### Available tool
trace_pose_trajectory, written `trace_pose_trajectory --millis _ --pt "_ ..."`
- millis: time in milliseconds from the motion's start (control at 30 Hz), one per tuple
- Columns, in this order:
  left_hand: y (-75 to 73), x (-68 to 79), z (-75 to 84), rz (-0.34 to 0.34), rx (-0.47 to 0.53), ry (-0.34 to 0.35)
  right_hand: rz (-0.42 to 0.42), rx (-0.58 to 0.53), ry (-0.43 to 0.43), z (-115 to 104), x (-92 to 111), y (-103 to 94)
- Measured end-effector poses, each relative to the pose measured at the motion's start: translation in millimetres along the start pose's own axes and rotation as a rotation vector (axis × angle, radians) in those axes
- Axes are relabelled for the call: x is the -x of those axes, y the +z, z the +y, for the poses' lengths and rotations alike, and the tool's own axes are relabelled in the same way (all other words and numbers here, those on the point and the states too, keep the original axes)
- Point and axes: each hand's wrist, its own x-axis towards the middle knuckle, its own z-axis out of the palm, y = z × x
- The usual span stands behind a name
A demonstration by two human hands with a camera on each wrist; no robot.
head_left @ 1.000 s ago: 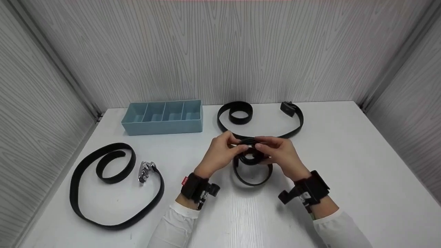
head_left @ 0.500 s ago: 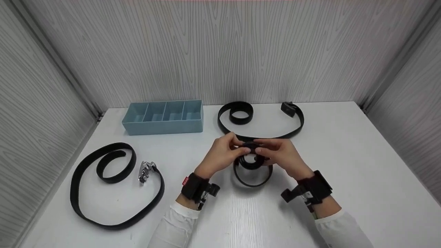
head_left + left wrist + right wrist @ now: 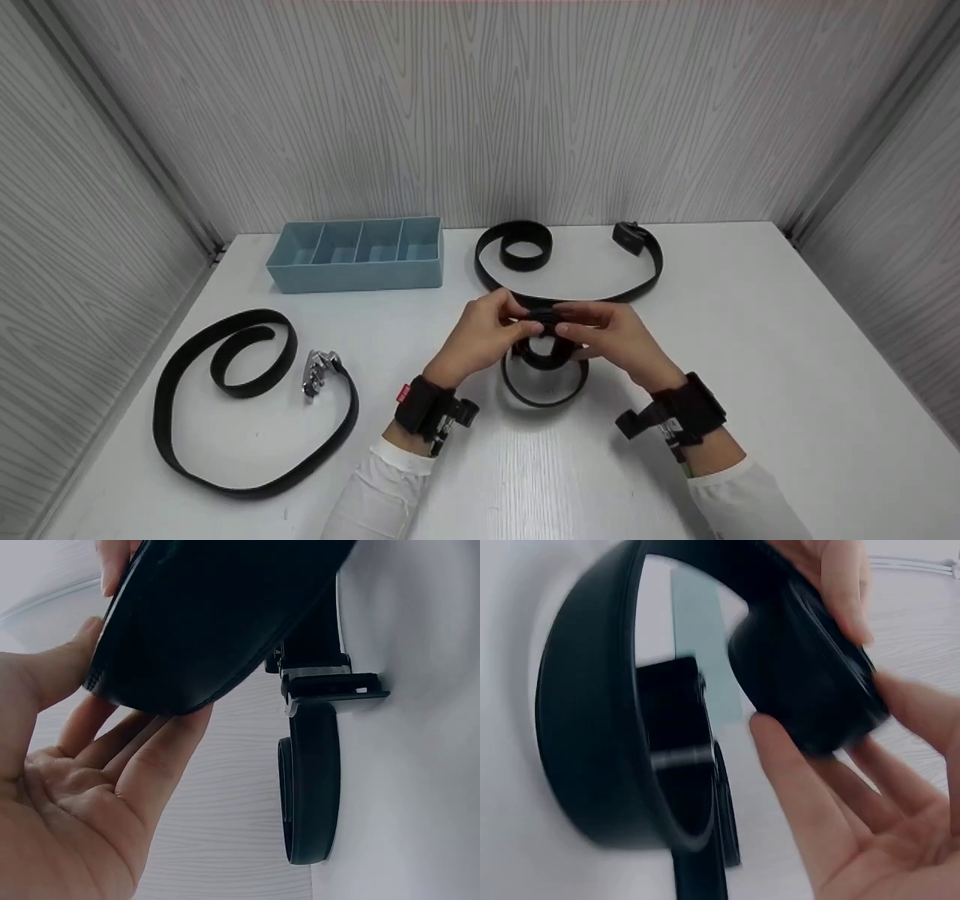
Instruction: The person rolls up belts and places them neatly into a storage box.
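Both hands hold a black belt [image 3: 217, 615] at the middle of the table, part of it rolled into a tight coil. My left hand [image 3: 480, 330] pinches the coil's left side between thumb and fingers. From the right, my right hand [image 3: 615, 334] grips the same coil, its thumb close to the other thumb. A wider loop of this belt hangs below the coil toward the table, and in the right wrist view the loop looms large at the left. Just behind the hands lies a second black belt [image 3: 652, 262], with a loose coil at its left end and a dark buckle [image 3: 628, 237] at its right.
A third black belt [image 3: 166, 405] with a shiny silver buckle [image 3: 315, 373] lies curled on the left of the white table [image 3: 750, 390]. Near the back wall stands a blue tray [image 3: 356, 279] with several compartments. Pale wood-grain panels enclose the back and sides.
The coil has sunk slightly and its opening looks wider between the hands. The hanging loop has shifted a little left. Both hands keep their grip, and the other belts and tray stay put.
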Motion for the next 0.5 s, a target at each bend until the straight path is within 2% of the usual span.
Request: trace_pose_trajectory --millis 167,500 --pt "3.4 0.3 -0.6 -0.021 -0.020 -0.007 -0.021 0.029 -0.006 1.2 -0.1 -0.6" --pt "2.7 -1.4 -1.2 0.052 -0.018 -0.018 0.114 -0.108 -0.016 2.4 -2.2 5.2"
